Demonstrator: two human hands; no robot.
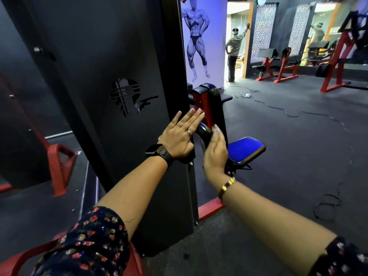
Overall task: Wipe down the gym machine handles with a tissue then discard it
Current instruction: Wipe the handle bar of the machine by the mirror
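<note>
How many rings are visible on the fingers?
2, both on the left hand: a thin ring, and a silver band to its right. The right hand may hide more.

Single head-worn wide-angle view, looking forward and down, close over both forearms, gym floor beyond

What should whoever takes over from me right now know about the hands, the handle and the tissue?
Left hand: fingers straight, palm laid on the left side of the black handle.
Right hand: fingers straight, pressed flat against the handle's right side.
Tissue: not visible; it may be under a palm, cannot tell.
Done: both hands are at this handle; how much has been wiped cannot be told.
Left: confirm the tissue, finish wiping the handles, then discard it. No bin is in view. The blue seat is just right of the handle.
</note>
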